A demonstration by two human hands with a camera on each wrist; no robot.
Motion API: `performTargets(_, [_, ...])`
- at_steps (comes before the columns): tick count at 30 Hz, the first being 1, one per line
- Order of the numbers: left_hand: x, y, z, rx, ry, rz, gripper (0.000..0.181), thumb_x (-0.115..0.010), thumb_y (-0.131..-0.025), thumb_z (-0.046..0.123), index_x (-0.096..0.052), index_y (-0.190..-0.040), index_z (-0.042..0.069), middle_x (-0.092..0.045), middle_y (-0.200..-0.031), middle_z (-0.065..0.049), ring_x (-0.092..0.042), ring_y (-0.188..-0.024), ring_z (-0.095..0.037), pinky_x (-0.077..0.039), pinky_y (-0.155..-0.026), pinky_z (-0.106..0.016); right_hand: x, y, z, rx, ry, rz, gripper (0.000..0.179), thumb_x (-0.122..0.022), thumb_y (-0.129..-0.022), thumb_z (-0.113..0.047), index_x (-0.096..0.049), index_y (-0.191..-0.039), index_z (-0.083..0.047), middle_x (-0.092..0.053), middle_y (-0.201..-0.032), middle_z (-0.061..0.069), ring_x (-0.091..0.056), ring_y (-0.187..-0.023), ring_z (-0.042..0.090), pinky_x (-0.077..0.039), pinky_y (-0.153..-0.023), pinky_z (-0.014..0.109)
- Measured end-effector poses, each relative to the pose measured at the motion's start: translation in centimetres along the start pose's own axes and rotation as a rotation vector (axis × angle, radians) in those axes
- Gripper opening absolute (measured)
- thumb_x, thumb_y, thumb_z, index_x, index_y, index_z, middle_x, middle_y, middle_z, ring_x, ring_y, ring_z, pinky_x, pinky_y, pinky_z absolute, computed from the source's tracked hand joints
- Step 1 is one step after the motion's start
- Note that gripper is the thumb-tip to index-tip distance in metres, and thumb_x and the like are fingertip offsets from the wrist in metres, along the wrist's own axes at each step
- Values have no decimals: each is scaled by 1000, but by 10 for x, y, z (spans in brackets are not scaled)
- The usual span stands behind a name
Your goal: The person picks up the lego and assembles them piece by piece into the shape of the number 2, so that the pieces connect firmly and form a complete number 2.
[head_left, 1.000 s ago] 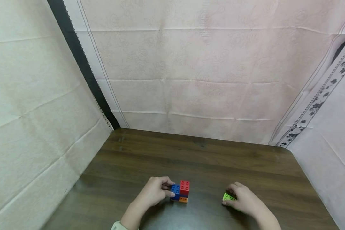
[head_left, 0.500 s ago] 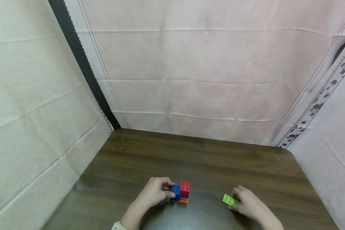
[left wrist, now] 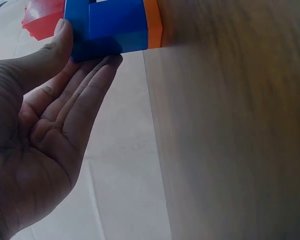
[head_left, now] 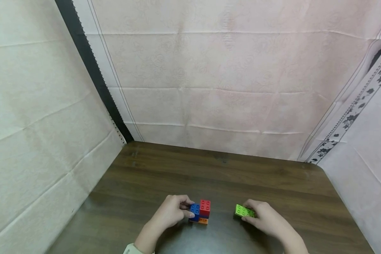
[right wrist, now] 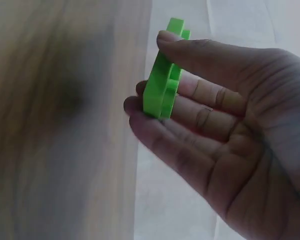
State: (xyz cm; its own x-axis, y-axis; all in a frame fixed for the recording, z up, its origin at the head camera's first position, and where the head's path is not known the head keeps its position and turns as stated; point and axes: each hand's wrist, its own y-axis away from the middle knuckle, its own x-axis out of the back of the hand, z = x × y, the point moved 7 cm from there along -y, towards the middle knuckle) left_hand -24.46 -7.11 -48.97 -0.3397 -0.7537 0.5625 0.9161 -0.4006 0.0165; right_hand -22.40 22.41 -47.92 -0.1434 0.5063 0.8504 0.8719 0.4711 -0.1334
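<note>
My left hand (head_left: 171,211) pinches the blue bricks (head_left: 194,210) of a small toy-brick stack, thumb on the near side and fingers behind. A red brick (head_left: 205,207) tops the stack's right side, and an orange brick (head_left: 203,221) forms its bottom. In the left wrist view the thumb (left wrist: 55,52) presses against the blue brick (left wrist: 117,25). To the right, my right hand (head_left: 266,218) grips a lime-green brick (head_left: 243,210) with its studs up. The right wrist view shows this green brick (right wrist: 160,80) between thumb and fingers, apart from the tabletop.
A dark wooden table (head_left: 177,169) lies under both hands. Pale creased cloth (head_left: 209,70) hangs behind it, with more cloth (head_left: 35,123) at the left and a flower-bordered cloth (head_left: 362,169) at the right.
My right hand has shifted its hold on the green brick, raised it and carried it left toward the stack. The left hand and the stack stay nearly still.
</note>
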Motion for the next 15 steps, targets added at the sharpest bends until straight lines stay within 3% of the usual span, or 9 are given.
performTargets(8, [-13, -7, 8, -4, 29, -34, 23, -85, -81, 16, -75, -101, 15, -73, -95, 3, -69, -82, -9, -58, -73, -26, 8, -18, -32, 110, -47, 62, 29, -77, -88, -10, -67, -114, -8, -68, -103, -4, -62, -85, 4, -58, -70, 30])
performTargets(15, [-17, -13, 14, -30, -19, -23, 22, -85, -81, 18, -75, -100, 15, -74, -97, 4, -68, -82, -6, -57, -72, -24, 25, -32, -73, 264, -110, 150, 33, -72, -95, -14, -64, -127, -8, -68, -118, 0, -67, -96, 9, -60, -76, 34])
